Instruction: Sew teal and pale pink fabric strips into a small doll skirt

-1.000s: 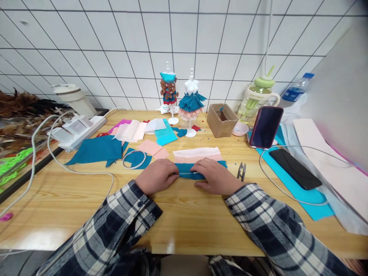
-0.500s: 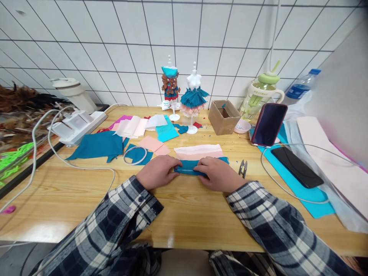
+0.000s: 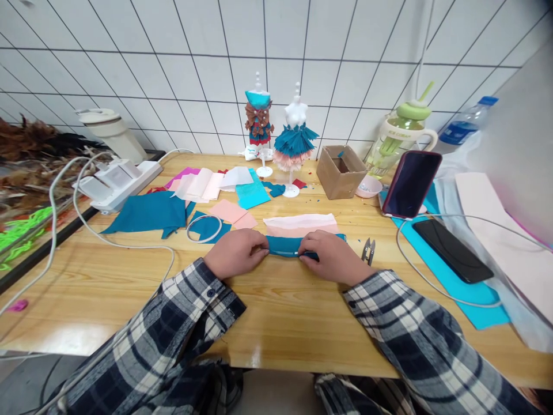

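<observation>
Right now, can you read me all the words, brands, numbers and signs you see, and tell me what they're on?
"ICE C...": on the green-lidded jug; the remaining letters are too blurred.
Blue label on the water bottle: too blurred to read.
Standing phone and flat phone: dark screens, no readable text.
</observation>
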